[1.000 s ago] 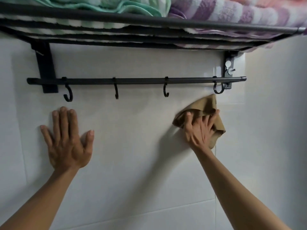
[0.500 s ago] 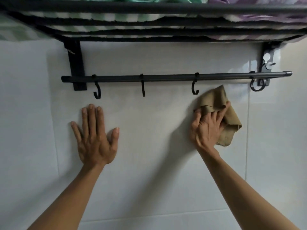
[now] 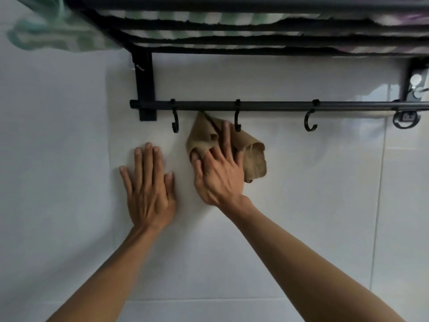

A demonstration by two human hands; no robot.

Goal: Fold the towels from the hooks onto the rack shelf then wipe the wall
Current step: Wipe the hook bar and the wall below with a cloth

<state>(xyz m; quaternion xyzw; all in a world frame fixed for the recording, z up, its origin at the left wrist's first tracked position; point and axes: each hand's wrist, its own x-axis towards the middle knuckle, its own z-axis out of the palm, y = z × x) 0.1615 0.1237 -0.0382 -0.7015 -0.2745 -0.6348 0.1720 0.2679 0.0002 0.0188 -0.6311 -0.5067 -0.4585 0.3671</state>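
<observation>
The right hand (image 3: 219,173) presses the tan cloth (image 3: 251,156) flat-fingered against the wall (image 3: 301,194), cloth trailing toward two o'clock; the left hand (image 3: 148,182), splayed, braces at nine o'clock. Towels (image 3: 209,18) apparently sit on the shelf.

a black rail (image 3: 267,105) runs level across the view. its left end sits on an upright black bracket (image 3: 145,89), which bears a small pale tag (image 3: 140,67) near the top. at the far right a second bracket (image 3: 411,73) carries a round white knob (image 3: 416,79), and just below it a dark ring (image 3: 406,117) hangs at the rail. a thin vertical seam (image 3: 380,182) runs down on the right.
</observation>
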